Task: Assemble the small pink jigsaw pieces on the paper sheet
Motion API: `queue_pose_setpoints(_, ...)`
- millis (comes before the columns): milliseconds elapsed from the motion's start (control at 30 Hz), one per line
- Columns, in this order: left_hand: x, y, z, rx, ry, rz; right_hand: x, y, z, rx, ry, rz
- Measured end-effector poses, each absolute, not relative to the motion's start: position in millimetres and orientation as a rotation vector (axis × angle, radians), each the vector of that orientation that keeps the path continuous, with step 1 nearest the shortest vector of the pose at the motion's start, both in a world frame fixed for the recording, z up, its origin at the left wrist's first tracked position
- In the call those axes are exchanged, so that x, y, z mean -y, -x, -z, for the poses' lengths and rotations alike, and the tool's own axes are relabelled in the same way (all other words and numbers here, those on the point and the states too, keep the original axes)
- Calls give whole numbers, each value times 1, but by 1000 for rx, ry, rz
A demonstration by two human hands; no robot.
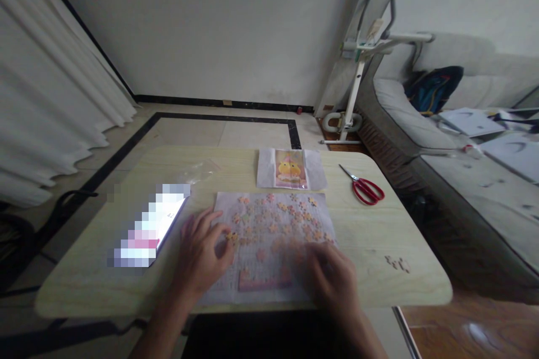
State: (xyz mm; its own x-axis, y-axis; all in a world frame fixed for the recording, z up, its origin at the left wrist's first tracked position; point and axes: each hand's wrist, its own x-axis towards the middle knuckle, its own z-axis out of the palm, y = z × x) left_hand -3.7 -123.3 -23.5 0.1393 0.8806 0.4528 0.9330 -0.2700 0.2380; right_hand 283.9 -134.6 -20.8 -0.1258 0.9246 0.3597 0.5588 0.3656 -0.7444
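Observation:
Small flower-shaped jigsaw puzzle pieces [273, 228] in pink, orange and yellow lie scattered over a white paper sheet [225, 199]. My left hand [204, 249] is over the sheet's left edge, thumb and forefinger closed on a yellowish puzzle piece [231, 237]. My right hand [332, 275] is over the sheet's right side, smeared by motion; its fingertips and anything in them cannot be made out. Between the hands, near the sheet's front edge, is a pink assembled strip of puzzle [264, 279].
Behind the sheet lies a reference picture [290, 169] of yellow chicks on white paper. Red-handled scissors [365, 188] lie at the right, and several small brown bits [397, 263] nearer the front. A lit, blurred-out phone [154, 227] and a clear plastic bag [197, 173] are at the left.

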Motion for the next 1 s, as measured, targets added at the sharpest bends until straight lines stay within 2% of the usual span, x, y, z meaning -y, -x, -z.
queue_pose_setpoints(267,127,5,22,1879,2283,844,135,-284,19,1804,1282,-548)
queue_pose_setpoints(533,132,13,19,1905,2310,729,135,-284,22,1803,1274,-530)
queue_pose_setpoints(867,129,19,26,1956,2272,873,136,-286,21,1808,1272,-537)
queue_pose_setpoints(1000,132,27,25,1914,2369,818,137,-286,23,1811,1289,-529)
